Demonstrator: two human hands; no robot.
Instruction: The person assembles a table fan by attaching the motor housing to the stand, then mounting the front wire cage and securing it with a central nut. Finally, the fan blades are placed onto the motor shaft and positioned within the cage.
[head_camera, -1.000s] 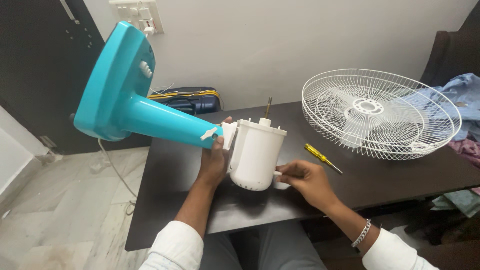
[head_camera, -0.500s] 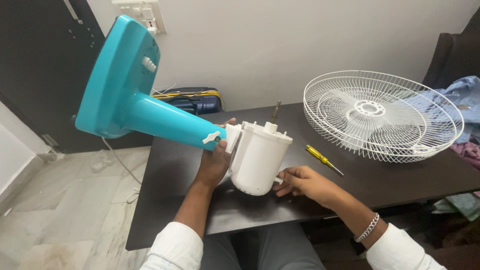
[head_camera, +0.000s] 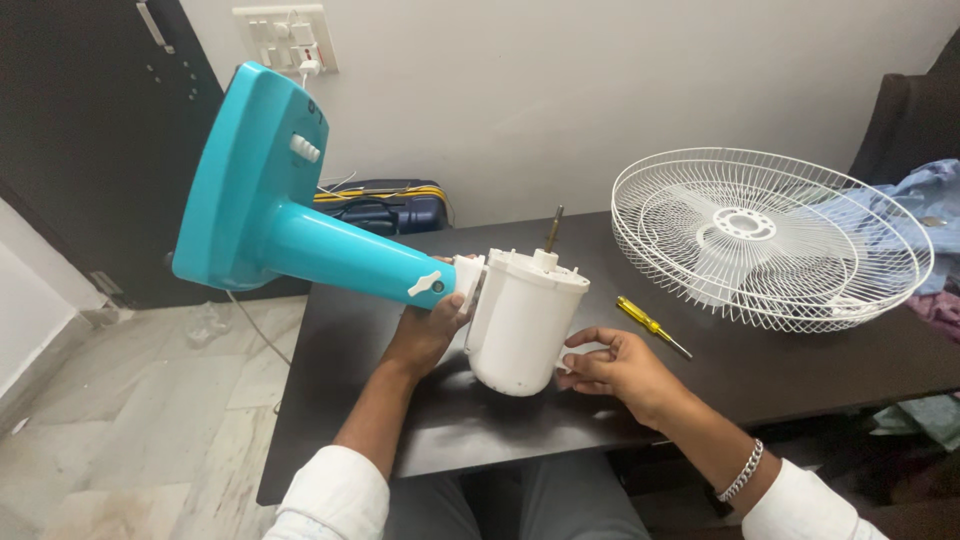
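At the centre of the frame, you hold a white cylindrical plastic fan motor housing just above the dark brown glossy surface, its thin metal shaft pointing up and away. Your left hand is curled around the joint where the housing meets the turquoise plastic fan stand, whose broad flat base tilts into the upper left of the frame. Your right hand is half closed, fingertips touching the housing's lower right side; whether it pinches anything there is unclear. Just right of the housing, a yellow-handled screwdriver lies on the surface. Farther right, toward the upper right, a round white wire fan guard rests like a bowl.
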